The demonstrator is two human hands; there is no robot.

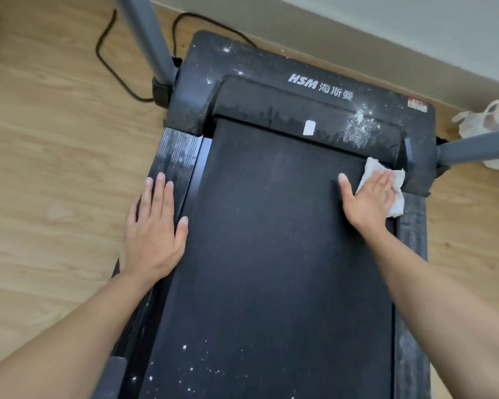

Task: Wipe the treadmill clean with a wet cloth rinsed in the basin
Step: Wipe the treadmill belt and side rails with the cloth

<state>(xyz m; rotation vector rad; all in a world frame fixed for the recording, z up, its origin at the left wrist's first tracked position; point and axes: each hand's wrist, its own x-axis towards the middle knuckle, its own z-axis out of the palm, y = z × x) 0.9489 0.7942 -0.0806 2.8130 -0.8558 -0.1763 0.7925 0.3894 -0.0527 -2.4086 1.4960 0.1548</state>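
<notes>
The treadmill [271, 226] lay on a wooden floor [55, 139], its black belt [271, 254] filling the middle. The right hand [369, 197] pressed a white cloth [396, 182] flat at the belt's far right corner, just below the motor cover [300, 93], fingers straight and spread over the cloth. The left hand [153, 234] rested palm down on the left side rail [176, 159], fingers straight and holding nothing. White dust speckled the cover (thickest near its right end) and the belt's near edge. A black cable [107, 59] and a white plastic bag [490, 122] lay on the floor beyond.
</notes>
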